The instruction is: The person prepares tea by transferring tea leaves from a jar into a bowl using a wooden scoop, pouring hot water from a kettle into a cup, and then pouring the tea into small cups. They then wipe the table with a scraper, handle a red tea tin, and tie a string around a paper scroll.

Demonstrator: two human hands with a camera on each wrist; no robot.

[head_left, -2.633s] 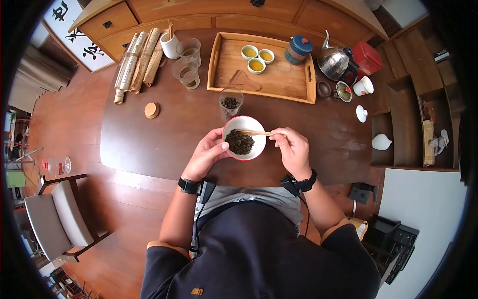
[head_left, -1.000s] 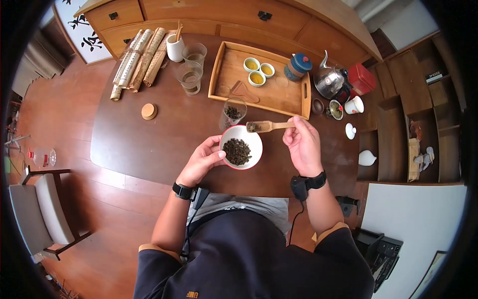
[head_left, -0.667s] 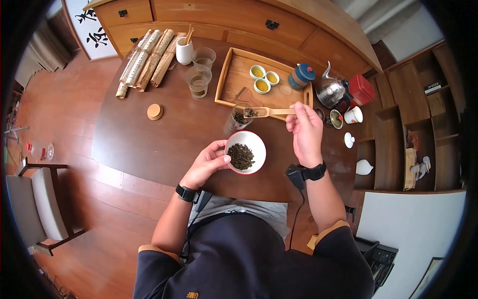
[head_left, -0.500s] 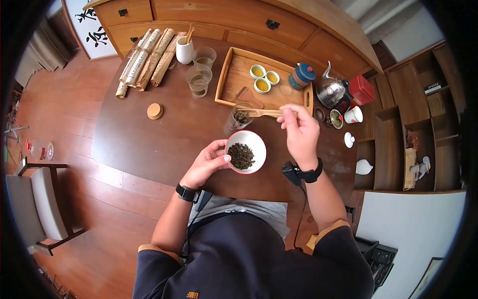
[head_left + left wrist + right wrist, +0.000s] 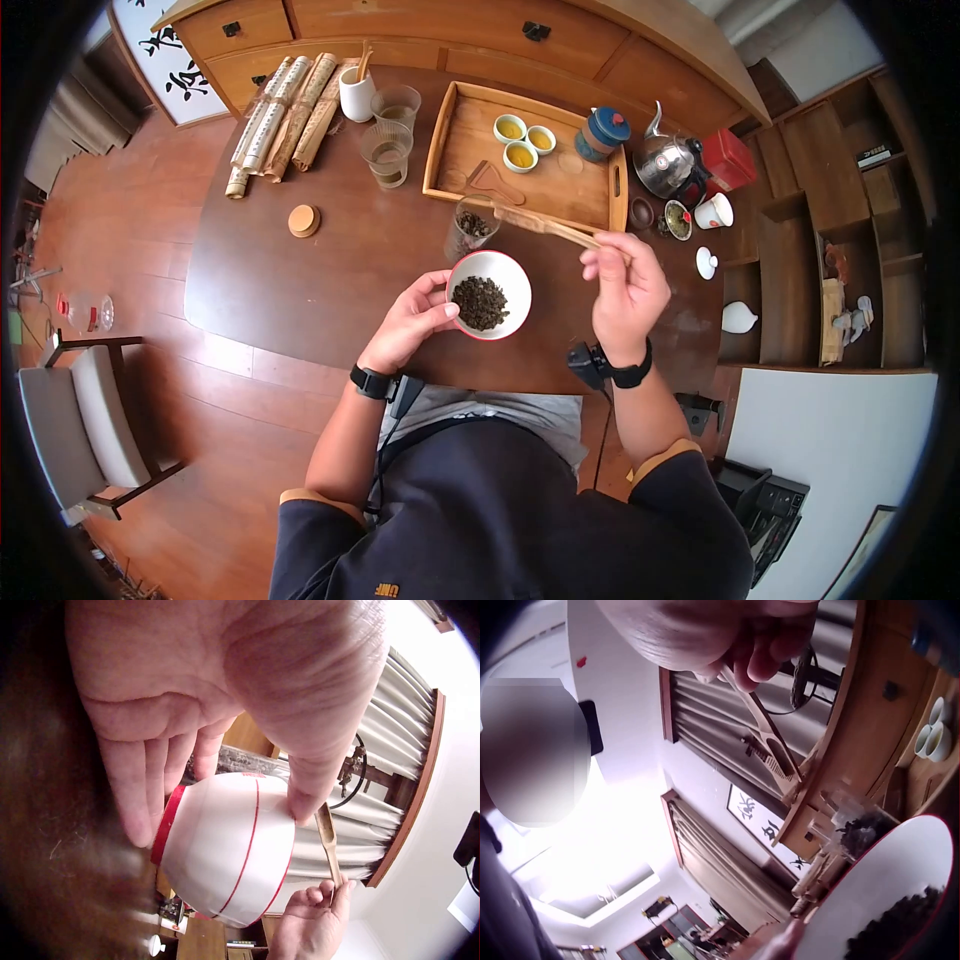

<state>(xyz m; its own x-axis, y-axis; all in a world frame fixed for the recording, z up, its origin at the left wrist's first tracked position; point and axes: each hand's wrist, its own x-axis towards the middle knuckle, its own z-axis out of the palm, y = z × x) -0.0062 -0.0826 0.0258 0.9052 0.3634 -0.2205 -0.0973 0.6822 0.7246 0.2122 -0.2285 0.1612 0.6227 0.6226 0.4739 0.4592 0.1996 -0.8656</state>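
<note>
My left hand (image 5: pixel 408 322) holds a white bowl with a red rim (image 5: pixel 512 280), thumb at the rim and fingers at its underside. Dark rolled tea leaves (image 5: pixel 480 302) lie in the bowl. In my right hand (image 5: pixel 628 295) a wooden tea scoop (image 5: pixel 550 224) is pinched by its handle. The scoop's tip overlaps the rim of a clear glass (image 5: pixel 462 238) in the head view. That glass stands just beyond the bowl, with more dark leaves inside. The left wrist view shows the bowl's striped outside (image 5: pixel 225 847), and the right wrist view the scoop's hollow (image 5: pixel 772 746).
Behind the glass, a wooden tray (image 5: pixel 440 150) carries three small tea cups (image 5: pixel 520 156) and a blue jar (image 5: pixel 604 135). A steel kettle (image 5: pixel 665 165) and lidless cup (image 5: pixel 713 211) stand right. Left are two glasses (image 5: pixel 388 160), bamboo scrolls (image 5: pixel 285 115) and a wooden lid (image 5: pixel 304 220).
The right hand has carried the scoop with leaves from the bowl to the glass, turned it over the opening, and shifted right. The left hand keeps holding the bowl.
</note>
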